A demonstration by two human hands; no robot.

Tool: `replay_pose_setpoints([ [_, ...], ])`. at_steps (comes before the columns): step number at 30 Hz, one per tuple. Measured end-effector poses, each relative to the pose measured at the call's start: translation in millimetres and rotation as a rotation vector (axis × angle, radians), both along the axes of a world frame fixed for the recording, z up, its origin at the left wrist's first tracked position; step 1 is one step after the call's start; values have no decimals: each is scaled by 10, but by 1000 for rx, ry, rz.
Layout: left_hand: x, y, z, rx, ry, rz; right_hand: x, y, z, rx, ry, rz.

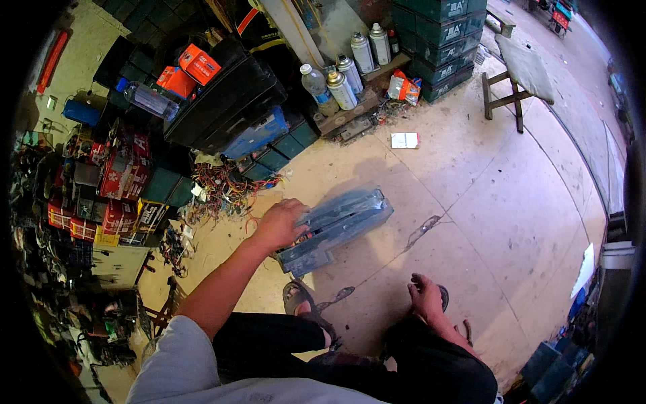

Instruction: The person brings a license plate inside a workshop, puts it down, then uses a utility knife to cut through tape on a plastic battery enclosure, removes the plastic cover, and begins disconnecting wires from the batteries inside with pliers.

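Note:
On the tiled floor in front of me lies a long, dusty blue-grey plastic case [343,225], slanting up to the right, with a dark slot along its top. My left hand [281,222] grips its near-left end, the fingers curled over the edge and partly hidden. Something small and orange-brown shows in the slot beside my fingers. My right hand [425,296] hangs loosely over my right knee, apart from the case. Its fingers are slightly bent, darkened at the tips, and hold nothing.
A tangle of coloured wires [225,185] lies left of the case. Spray cans [342,90] line a low ledge behind it. Beside them rise stacked dark green batteries [441,50]. A small white box [405,140] sits on the floor, and a wooden stool [521,74] stands far right.

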State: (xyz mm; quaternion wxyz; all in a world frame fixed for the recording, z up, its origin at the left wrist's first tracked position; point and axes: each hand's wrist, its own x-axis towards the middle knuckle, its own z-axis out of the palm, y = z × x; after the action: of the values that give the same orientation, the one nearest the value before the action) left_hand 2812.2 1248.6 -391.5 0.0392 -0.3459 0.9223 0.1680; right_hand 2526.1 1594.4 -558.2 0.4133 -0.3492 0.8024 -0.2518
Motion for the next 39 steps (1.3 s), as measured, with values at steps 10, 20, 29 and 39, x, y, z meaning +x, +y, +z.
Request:
replay_pose_setpoints([
  [10,-344,48,-270,-32,-185,-76,140,522,-296,-130,224,16],
  [20,-990,57,-522,-78,-39,-157,71,566,-384,-145,252,43],
  [29,-1422,34,-603,-94,-152,-199,52,557,-344,-180,190,-5],
  [39,-1573,141,-844,-171,-62,-251,-22,577,-364,-225,222,35],
])
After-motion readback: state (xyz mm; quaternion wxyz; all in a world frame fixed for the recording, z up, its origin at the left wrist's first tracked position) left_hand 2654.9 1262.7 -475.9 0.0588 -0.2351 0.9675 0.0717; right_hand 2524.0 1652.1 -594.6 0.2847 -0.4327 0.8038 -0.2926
